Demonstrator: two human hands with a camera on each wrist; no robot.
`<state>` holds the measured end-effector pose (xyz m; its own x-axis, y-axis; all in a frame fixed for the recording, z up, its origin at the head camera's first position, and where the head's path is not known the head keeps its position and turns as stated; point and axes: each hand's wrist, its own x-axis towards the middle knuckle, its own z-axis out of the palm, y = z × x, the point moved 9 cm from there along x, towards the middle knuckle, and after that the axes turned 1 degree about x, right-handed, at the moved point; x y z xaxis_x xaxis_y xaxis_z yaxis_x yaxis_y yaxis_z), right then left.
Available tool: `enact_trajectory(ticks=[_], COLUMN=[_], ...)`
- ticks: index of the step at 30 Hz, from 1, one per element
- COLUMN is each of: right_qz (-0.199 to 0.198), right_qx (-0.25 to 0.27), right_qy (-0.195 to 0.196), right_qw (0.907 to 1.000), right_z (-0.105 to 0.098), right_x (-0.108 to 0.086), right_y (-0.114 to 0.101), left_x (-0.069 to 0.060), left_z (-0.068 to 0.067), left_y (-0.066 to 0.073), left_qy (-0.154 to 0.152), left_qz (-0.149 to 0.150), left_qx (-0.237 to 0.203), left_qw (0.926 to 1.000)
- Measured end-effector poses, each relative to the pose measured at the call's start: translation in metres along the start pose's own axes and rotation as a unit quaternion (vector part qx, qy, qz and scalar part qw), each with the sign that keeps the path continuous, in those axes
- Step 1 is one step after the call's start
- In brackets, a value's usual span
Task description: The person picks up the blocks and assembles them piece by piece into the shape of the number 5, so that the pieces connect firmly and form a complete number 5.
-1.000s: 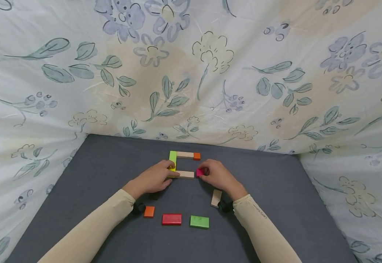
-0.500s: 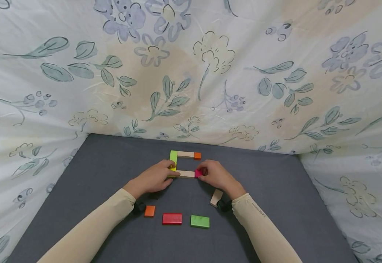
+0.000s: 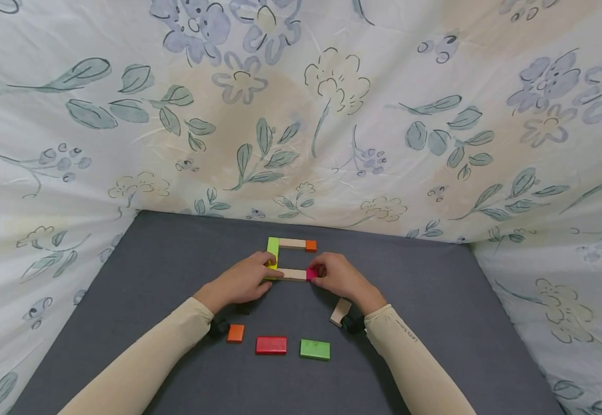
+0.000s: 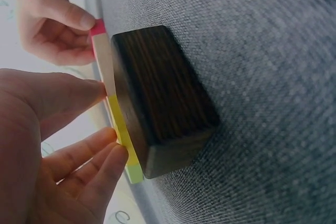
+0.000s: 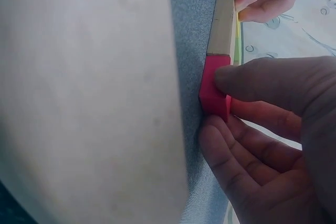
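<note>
Presently, towards the far middle of the dark grey bench (image 3: 425, 294), the person's right grip (image 3: 346, 281) pinches a small pink block (image 3: 310, 274), the thumb lying on one side and the other fingers bunched around its free end. The pink block's other end butts squarely against a pale wooden plank (image 3: 294, 275), the two in one straight line.

At the plank's left end, the left grip (image 3: 243, 280) has its thumb and fingertips set against a yellow block (image 4: 122, 129) and the neighbouring end of the plank; whether they squeeze or merely touch cannot be told. A lime-green block (image 3: 273, 244) carries on from the yellow one, away from the person. From its far end a second wooden plank (image 3: 292, 244) runs to the right, with a small orange cube (image 3: 311, 246) touching its tip, so the whole outline resembles a squared C.

Nearer the person, a dark wood-grained block (image 4: 163, 87) rests by the left wrist, and an orange block (image 3: 235, 333), a red block (image 3: 271, 346) and a green block (image 3: 315, 350) lie apart in a loose row. A loose pale block (image 3: 340, 312) sits slantwise beside the right wrist. Flower-printed cloth (image 3: 332, 132) rises behind the bench.
</note>
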<state>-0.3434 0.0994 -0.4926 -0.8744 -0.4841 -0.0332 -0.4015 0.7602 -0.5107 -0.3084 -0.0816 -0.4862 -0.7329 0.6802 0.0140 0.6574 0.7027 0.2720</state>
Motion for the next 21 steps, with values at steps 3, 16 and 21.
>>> enact_trajectory(ticks=[3, 16, 21], right_qz=[0.001, -0.001, 0.002], right_qx=[-0.001, 0.002, 0.002], right_qy=[-0.001, 0.002, 0.002], right_qw=[1.0000, 1.0000, 1.0000], right_z=[0.0006, 0.0019, 0.0019], right_x=[0.0006, 0.0019, 0.0008], right_y=[0.0001, 0.0010, 0.0019], left_x=[-0.0001, 0.0001, 0.0012], left_z=[-0.0001, 0.0007, 0.0008], left_y=[-0.0005, -0.0022, -0.0020], left_qy=[-0.001, -0.003, -0.004], left_qz=[-0.001, -0.006, -0.005], left_qx=[-0.002, -0.001, 0.000], left_qw=[1.0000, 1.0000, 1.0000])
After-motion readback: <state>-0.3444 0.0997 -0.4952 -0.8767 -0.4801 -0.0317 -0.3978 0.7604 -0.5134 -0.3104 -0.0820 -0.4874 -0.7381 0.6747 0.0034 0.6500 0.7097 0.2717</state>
